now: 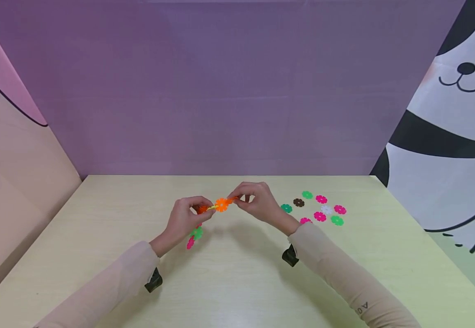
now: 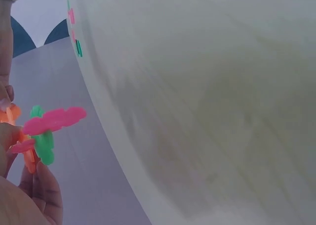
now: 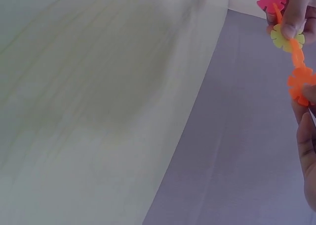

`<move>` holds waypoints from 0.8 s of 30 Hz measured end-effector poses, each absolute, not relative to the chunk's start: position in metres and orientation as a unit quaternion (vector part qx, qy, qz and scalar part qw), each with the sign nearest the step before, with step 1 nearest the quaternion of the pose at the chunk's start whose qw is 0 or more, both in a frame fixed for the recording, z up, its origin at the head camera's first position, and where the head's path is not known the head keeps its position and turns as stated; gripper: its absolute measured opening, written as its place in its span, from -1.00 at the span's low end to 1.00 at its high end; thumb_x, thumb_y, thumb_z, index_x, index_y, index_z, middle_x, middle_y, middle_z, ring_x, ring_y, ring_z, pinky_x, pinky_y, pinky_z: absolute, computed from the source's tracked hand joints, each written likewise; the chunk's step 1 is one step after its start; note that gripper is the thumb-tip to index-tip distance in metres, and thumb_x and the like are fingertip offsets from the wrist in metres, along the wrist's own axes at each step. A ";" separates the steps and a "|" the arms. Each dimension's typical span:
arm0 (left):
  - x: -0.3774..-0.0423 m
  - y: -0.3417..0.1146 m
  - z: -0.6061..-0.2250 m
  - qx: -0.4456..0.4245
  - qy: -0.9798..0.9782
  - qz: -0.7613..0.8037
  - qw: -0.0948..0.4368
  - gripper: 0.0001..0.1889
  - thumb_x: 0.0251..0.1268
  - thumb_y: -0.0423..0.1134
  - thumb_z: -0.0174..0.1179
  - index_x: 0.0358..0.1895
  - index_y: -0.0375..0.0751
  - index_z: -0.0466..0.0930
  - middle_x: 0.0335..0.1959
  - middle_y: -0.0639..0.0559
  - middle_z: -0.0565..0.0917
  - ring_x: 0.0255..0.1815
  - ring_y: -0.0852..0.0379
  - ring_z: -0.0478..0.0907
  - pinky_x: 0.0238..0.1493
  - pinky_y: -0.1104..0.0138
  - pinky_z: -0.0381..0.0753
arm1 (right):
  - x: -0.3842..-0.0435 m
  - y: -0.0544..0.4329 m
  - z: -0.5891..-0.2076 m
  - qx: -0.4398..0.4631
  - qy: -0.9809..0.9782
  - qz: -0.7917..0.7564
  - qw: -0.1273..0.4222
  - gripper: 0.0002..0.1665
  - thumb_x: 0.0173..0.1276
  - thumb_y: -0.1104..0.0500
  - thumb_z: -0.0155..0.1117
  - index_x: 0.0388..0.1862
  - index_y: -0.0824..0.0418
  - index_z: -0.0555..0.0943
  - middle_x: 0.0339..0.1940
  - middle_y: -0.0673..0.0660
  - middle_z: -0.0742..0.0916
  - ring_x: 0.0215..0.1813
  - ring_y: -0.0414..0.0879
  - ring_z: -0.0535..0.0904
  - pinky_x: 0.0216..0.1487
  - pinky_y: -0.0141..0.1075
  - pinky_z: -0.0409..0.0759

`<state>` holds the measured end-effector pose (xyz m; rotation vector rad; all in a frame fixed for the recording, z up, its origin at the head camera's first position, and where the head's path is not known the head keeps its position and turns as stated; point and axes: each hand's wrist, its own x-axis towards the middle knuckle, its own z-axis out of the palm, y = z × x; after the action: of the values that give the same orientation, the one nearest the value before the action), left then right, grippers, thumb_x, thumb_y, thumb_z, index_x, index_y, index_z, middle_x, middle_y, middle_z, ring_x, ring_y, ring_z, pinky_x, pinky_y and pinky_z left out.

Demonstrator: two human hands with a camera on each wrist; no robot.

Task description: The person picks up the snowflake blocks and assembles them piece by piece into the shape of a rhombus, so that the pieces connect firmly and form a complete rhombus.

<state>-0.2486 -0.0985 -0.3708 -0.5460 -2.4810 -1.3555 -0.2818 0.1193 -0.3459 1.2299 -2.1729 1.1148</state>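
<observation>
- Near: pink-and-green end (image 1: 197,233) of disc chain (image 1: 221,205) below left hand (image 1: 182,221).
- Left fingers pinch yellow disc (image 3: 280,40).
- Right hand (image 1: 259,201) pinches orange end disc (image 3: 299,81); chain raised between hands.
- Right: loose discs (image 1: 320,216) on table (image 1: 237,287).
- Far: purple backdrop (image 1: 237,91).

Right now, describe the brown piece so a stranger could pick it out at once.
On the pale table, find the loose flower-shaped pieces right of the right hand. Toward their left side, between a teal piece and a light green piece, lies the brown piece, the only brown one.
</observation>
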 end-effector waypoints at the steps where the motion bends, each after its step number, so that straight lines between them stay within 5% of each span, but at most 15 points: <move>1: -0.248 -0.099 -0.371 -0.189 -0.854 -0.466 0.131 -0.92 0.02 -0.24 0.34 -0.38 -0.08 0.68 -0.50 0.09 0.65 -0.46 0.16 0.47 -0.47 0.42 0.51 | -0.282 0.119 -0.346 0.441 -0.778 0.400 0.201 -0.80 0.03 0.46 0.32 -0.38 0.23 0.71 -0.41 0.07 0.74 -0.40 -0.22 0.60 -0.50 -0.44 0.52; 24: -0.247 -0.100 -0.366 -0.193 -0.869 -0.448 0.089 -0.89 0.02 -0.23 0.33 -0.38 -0.09 0.61 -0.45 0.08 0.65 -0.48 0.17 0.50 -0.43 0.40 0.56 | -0.288 0.117 -0.348 0.447 -0.783 0.398 0.172 -0.80 0.09 0.41 0.31 -0.30 0.20 0.69 -0.35 0.04 0.74 -0.30 -0.20 0.60 -0.42 -0.38 0.55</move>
<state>-0.2473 -0.0997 -0.3663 -0.5738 -2.5846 -1.3331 -0.2884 0.1170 -0.3481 1.2674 -2.2213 1.1280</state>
